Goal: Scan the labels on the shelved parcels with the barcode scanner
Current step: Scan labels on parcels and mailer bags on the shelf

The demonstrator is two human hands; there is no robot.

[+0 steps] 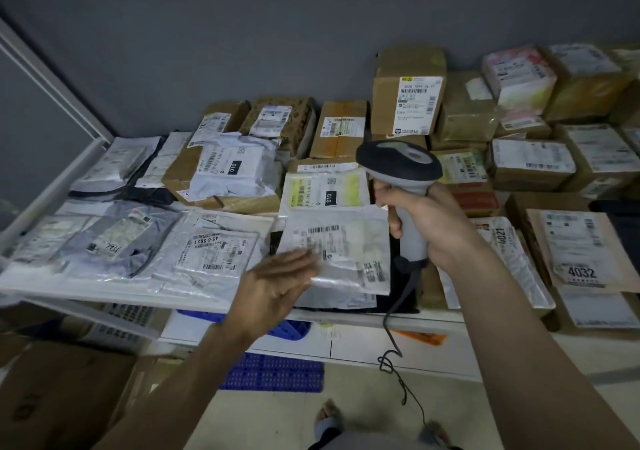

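While the right hand (427, 222) grips the scanner (401, 169), the left hand (277, 285), fingers relaxed, hovers beside it over a mailer (346, 245).

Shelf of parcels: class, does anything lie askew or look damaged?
The crumpled white plastic mailer marked 010 lies tilted across a brown cardboard box at the shelf's left; its film is wrinkled, not visibly torn.

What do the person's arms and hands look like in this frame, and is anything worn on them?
Both forearms are bare up to the frame's edge: no sleeves show. The left hand and right hand wear no gloves; no watch, ring or wristband is visible. The left hand is slightly blurred.
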